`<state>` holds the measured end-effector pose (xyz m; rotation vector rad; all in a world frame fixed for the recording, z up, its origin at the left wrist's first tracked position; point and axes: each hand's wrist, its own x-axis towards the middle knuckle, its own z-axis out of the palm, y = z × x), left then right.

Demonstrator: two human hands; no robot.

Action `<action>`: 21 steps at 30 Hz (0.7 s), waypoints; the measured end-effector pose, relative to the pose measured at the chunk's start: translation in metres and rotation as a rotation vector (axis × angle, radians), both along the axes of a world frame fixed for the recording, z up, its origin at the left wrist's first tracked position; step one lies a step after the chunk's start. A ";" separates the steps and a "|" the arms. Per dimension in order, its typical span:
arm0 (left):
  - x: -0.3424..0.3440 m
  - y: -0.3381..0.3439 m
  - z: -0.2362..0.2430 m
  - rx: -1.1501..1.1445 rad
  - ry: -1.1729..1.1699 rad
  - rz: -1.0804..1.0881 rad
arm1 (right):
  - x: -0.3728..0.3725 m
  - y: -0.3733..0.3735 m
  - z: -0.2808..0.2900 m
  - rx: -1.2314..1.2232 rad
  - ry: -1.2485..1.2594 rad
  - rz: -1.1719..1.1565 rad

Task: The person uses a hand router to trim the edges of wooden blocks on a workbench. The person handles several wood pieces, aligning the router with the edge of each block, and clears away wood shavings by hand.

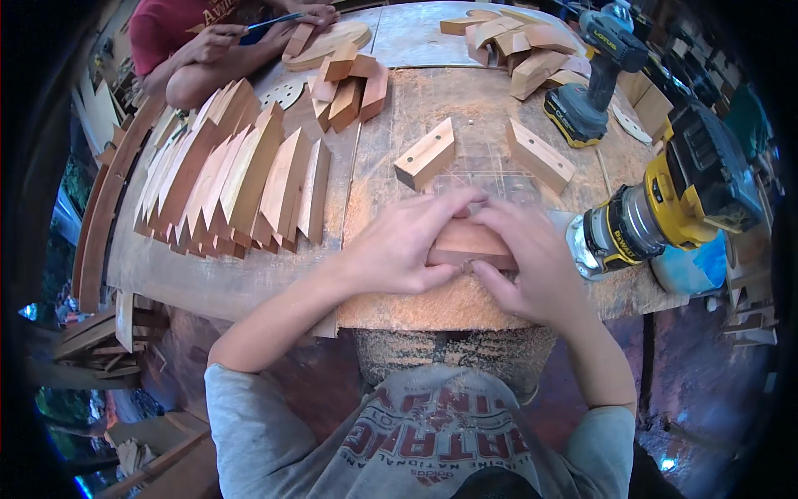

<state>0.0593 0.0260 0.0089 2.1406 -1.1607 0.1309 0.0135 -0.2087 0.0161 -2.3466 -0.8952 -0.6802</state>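
Both my hands grip one reddish-brown wooden block (471,244) just above the sawdust-strewn near part of the workbench. My left hand (407,237) closes round its left end, fingers over the top and thumb along the near side. From the other side my right hand (536,258) wraps its right end, the thumb at the near lower edge. The fingers hide both ends of the block. Just beyond my hands lie two angled wooden blocks, a left one (426,155) and a right one (540,155), each with two dark holes in its face.
Long rows of cut wooden blocks (241,170) stand at left; a block pile (528,50) lies far right. A yellow-and-black trim router (636,224) and a cordless drill (594,79) stand at right. Across the bench, another person's hand (218,41) holds a blue pencil-like stick.
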 end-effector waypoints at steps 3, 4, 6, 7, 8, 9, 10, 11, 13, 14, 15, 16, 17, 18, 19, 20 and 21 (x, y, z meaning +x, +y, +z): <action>-0.003 0.007 -0.009 -0.059 -0.010 0.000 | 0.006 0.004 -0.007 -0.046 0.235 0.128; -0.004 0.009 -0.012 -0.081 -0.013 -0.008 | 0.006 0.007 -0.004 -0.066 0.247 0.143; -0.004 0.012 -0.015 -0.103 -0.005 -0.002 | 0.007 0.012 -0.002 -0.105 0.267 0.169; -0.004 0.013 -0.014 -0.107 -0.001 -0.011 | 0.007 0.015 -0.003 -0.087 0.269 0.181; -0.004 0.015 -0.013 -0.125 0.005 0.001 | 0.007 0.017 -0.003 -0.069 0.272 0.192; -0.004 0.016 -0.010 -0.119 -0.009 -0.007 | 0.007 0.018 -0.005 -0.087 0.281 0.201; -0.001 0.019 -0.009 -0.111 -0.025 -0.014 | 0.007 0.018 -0.006 -0.021 0.276 0.153; 0.002 0.022 -0.008 -0.126 -0.021 -0.001 | 0.007 0.018 -0.008 0.045 0.271 0.104; 0.009 0.028 -0.010 -0.328 -0.231 0.082 | 0.012 0.016 -0.009 0.052 0.216 0.090; 0.012 0.030 -0.012 -0.341 -0.226 0.091 | 0.014 0.015 -0.009 0.076 0.153 0.066; 0.014 0.032 -0.015 -0.434 -0.250 0.142 | 0.012 0.015 -0.005 0.086 0.145 0.059; 0.015 0.035 -0.018 -0.524 -0.275 0.192 | 0.011 0.014 -0.002 0.076 0.151 0.063; 0.015 0.039 -0.022 -0.500 -0.215 0.200 | 0.011 0.013 0.000 0.156 0.068 0.056; 0.014 0.040 -0.024 -0.507 -0.210 0.207 | 0.011 0.013 0.001 0.236 -0.016 0.050; 0.014 0.040 -0.023 -0.522 -0.215 0.213 | 0.012 0.012 -0.003 0.334 -0.036 0.046; 0.014 0.039 -0.023 -0.536 -0.220 0.219 | 0.015 0.010 -0.008 0.331 -0.035 0.049; 0.015 0.039 -0.024 -0.538 -0.220 0.223 | 0.018 0.008 -0.015 0.138 0.039 0.071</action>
